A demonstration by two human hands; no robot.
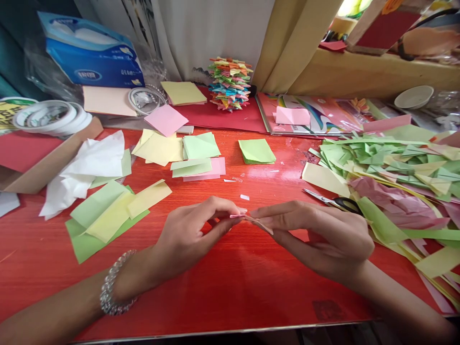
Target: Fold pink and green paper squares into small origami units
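A small folded pink paper point(264, 226) is held between both hands, just above the red table. My left hand point(201, 225) pinches its left end between thumb and fingers; a clear beaded bracelet point(117, 285) circles that wrist. My right hand point(316, 230) grips the other end, fingers on top and thumb beneath. Beyond the hands lies a stack of green paper squares point(257, 151). Left of it are green squares point(201, 145), a folded green slip point(191, 167) and pale yellow sheets point(161, 147). Scissors point(334, 200) rest beside my right hand, their handles partly under paper.
Cut green strips point(388, 160) and crumpled pink paper point(398, 203) are heaped at right. At left lie white tissue point(86, 165), green and yellow papers point(108, 215) and tape rolls point(46, 116). A colourful folded-paper tower point(230, 85) and a blue tissue pack point(93, 55) stand behind.
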